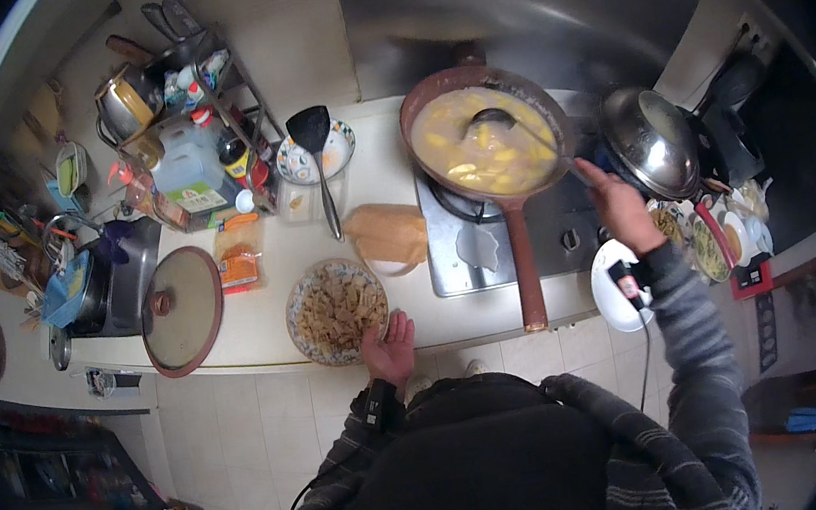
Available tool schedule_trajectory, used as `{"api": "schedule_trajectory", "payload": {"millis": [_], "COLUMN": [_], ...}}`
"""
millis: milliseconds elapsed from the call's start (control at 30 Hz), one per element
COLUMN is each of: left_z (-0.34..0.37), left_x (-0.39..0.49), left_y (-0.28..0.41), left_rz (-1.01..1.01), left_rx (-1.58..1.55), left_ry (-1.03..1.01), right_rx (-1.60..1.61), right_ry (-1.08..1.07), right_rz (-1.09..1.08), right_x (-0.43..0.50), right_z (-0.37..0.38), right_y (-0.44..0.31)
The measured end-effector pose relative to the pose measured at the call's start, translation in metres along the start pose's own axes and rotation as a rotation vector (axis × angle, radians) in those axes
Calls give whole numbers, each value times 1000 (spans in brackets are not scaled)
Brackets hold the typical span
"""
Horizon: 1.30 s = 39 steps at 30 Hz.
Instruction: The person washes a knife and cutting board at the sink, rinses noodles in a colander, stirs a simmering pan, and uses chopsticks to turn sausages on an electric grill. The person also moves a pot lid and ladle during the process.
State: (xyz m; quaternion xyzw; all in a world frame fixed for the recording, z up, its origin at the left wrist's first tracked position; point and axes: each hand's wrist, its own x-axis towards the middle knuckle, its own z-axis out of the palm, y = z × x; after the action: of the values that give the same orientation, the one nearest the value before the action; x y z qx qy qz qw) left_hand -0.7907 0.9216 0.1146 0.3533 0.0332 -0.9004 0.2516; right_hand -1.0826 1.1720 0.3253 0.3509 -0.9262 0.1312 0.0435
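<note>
My right hand grips the handle of a metal ladle, whose bowl rests in a cloudy broth with yellow pieces. That broth fills a reddish-brown wok on the gas stove. My left hand is palm up with its fingers apart, at the right edge of a patterned plate heaped with light brown chopped food. A brown paper-like sheet partly covers a white dish behind the plate. Further back, a black-headed spatula lies across a patterned bowl.
A glass lid leans at the counter's front left, near the sink. Bottles and a metal rack stand behind. Right of the wok are a lidded pan, a white bowl and several dishes of food.
</note>
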Motion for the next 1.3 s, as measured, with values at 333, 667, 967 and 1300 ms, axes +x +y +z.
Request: {"api": "schedule_trajectory", "payload": {"millis": [333,667,967,1300], "left_z": [-1,23,59,65], "left_x": [11,33,66,83], "left_y": [70,41,11,16], "left_rz": [156,-315,-401,-348], "left_rx": [56,285,350,324], "left_ry": [-70,-87,-184,-156], "right_rx": [14,45,-115,-208], "right_ry": [-181,-124,-79,-47], "right_rz": [143,2,23,177], "right_x": [-66,-19,55,62], "right_z": [-64,21,53,40], "right_y": [-31,-49,-58,9]}}
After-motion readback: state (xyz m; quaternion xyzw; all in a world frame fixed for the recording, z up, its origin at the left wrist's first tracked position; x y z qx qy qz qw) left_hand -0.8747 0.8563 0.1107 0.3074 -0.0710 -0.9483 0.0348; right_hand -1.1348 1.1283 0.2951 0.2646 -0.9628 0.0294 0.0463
